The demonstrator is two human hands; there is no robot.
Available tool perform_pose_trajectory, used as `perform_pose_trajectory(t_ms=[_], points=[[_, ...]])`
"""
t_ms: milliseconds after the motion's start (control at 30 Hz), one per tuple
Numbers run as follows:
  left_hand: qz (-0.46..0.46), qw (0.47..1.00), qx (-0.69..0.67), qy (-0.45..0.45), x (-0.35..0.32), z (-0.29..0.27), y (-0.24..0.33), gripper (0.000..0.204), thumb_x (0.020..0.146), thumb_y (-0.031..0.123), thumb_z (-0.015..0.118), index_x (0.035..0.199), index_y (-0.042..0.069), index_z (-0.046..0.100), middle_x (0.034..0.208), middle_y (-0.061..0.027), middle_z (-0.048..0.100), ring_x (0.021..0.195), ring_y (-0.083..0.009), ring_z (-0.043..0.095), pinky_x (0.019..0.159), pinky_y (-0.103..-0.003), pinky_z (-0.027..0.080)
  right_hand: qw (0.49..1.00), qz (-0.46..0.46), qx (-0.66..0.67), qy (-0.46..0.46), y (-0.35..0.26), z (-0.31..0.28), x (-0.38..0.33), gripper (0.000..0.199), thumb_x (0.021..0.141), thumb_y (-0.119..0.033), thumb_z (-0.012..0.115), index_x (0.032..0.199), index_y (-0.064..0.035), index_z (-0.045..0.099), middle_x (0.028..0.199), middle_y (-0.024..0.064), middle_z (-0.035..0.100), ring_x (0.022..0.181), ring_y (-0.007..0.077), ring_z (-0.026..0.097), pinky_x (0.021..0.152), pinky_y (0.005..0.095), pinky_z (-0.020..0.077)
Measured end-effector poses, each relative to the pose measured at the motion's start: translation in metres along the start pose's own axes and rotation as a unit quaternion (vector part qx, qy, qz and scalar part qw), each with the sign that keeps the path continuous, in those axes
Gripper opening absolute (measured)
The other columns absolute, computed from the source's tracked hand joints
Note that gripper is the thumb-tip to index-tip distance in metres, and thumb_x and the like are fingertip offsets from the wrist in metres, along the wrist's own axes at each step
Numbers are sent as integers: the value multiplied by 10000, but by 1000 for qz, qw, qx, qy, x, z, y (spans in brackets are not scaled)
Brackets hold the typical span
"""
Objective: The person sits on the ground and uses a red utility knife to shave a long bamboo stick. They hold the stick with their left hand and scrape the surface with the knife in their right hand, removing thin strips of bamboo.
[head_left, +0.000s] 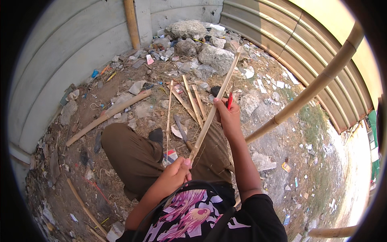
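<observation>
Head view: 1 long bamboo strip slants up from the lap toward the rocks. About 4 shorter bamboo strips lie on the dirt ahead, and 1 thick bamboo pole lies to the left. The left hand is closed around the strip's lower end. The right hand, raised with the forearm upright, grips 1 red-handled knife against the strip's middle.
</observation>
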State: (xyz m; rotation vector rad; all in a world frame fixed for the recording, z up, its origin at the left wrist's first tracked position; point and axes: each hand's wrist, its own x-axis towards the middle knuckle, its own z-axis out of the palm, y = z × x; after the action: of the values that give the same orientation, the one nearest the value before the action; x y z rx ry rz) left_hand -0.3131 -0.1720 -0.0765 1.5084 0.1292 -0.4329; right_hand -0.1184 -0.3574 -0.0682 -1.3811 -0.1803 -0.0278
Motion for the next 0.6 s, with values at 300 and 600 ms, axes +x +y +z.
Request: perform_pose_trajectory(t_ms=[300, 600], points=[[-36, 974, -206, -84, 26, 2, -47, 417, 1079, 453, 387, 838, 113, 407, 637, 25, 395, 503, -56, 316, 458, -223, 270, 998, 47, 7, -50, 61, -4, -58, 346, 942, -112, 577, 615, -92, 465, 559, -85, 424, 502, 25, 342, 456, 253, 249], [3, 989, -138, -43, 17, 12, -41, 376, 1084, 405, 398, 861, 103, 427, 621, 25, 396, 441, -70, 334, 403, -229, 288, 869, -69, -479, -101, 64, -7, -133, 215, 875, -238, 652, 739, -72, 639, 641, 197, 612, 627, 409, 636, 557, 496, 477]])
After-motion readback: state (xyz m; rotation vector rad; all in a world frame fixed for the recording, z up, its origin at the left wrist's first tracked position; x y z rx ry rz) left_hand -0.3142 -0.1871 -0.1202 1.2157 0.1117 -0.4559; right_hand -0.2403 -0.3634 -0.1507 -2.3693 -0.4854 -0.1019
